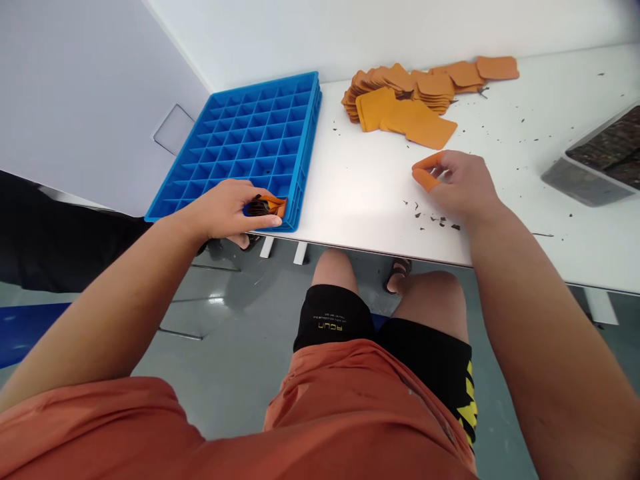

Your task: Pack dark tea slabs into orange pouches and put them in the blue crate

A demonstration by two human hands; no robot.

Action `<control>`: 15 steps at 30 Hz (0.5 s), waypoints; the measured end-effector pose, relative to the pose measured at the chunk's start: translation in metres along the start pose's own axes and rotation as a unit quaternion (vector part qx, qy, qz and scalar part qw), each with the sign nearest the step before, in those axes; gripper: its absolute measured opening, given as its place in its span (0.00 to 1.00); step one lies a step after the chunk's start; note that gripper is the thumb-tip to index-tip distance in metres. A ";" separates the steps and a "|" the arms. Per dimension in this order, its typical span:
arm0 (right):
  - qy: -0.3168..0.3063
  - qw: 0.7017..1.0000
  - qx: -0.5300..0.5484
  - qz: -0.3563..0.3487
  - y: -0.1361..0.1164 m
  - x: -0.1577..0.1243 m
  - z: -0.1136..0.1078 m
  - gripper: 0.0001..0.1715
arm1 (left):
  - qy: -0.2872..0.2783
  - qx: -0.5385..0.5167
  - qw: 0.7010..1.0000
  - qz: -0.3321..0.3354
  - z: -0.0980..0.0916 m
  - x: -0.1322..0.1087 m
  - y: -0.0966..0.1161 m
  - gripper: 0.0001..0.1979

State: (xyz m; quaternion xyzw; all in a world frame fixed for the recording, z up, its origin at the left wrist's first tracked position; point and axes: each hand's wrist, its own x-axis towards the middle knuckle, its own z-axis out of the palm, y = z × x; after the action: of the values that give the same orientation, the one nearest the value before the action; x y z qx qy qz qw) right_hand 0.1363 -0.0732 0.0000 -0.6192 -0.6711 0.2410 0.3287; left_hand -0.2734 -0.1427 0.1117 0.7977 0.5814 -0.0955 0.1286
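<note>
My left hand [225, 210] is at the near right corner of a blue compartment tray [313, 133]. Its thumb and fingers curl around an orange packet [280, 205] with dark, leaf-like bits at its side; how far the packet sits down in the compartment is partly hidden by the hand. Over the white table my right hand [460, 180] is raised, with orange finger covers on its thumb and index finger. Those two tips come nearly together in a pinch, and nothing shows between them. Dark flakes [440, 220] lie scattered just below that hand.
Overlapping stacks of flat orange packets [430, 87] lie toward the back wall. A clear plastic container [587, 180] of dark material stands at the right. The table's front edge [370, 250] runs above my knees. A person's dark-clothed leg [50, 233] is at the left.
</note>
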 end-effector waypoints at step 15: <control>-0.009 1.000 -0.006 0.007 -0.010 -0.002 -0.003 0.08 | 0.004 -0.121 0.990 -0.066 0.003 -0.005 0.026 0.29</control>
State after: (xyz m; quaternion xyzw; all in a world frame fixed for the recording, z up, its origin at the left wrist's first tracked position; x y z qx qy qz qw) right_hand 0.1316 -0.0762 0.0095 -0.6237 -0.6710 0.2454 0.3172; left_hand -0.2500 -0.1557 0.1133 0.7364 0.6407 -0.0298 0.2153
